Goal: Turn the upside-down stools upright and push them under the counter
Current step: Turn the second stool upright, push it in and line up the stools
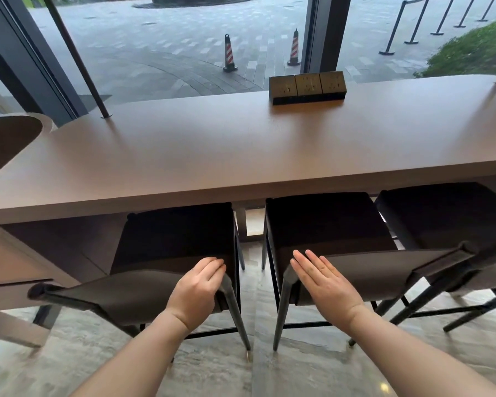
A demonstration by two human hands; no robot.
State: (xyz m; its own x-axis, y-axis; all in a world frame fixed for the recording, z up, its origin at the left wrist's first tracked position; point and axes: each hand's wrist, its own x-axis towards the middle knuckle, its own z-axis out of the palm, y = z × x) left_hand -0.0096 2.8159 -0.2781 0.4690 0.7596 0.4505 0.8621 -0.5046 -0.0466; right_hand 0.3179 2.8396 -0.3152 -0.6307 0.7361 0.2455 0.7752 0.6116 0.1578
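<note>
Long brown counter point(241, 156) runs the full width of my view, set against a window; a block of three power sockets point(307, 86) sits on its far side.

Three stools stand upright on the pale floor point(255, 368), seats partly tucked beneath the counter edge. Left stool point(166, 253) directly ahead of my left arm, middle stool point(335, 242) ahead of my right, right stool point(441, 224) further along and untouched. I see no stool upside down here, so I judge the flipping done for these and only the pushing left.

My left hand point(196, 290) is on the left stool's low backrest near its right corner, fingers curled over the top edge, holding it. My right hand point(325, 285) lies flat, fingers straight and together, palm pressing the middle stool's backrest at its left end; nothing gripped.

Risks, as I judge them: both contacts sit off-centre, at the inner corners, so a push may swing each stool rather than send it straight. The two stools stand near each other; a twist could knock their legs together. A flat palm can slip off the backrest.
</note>
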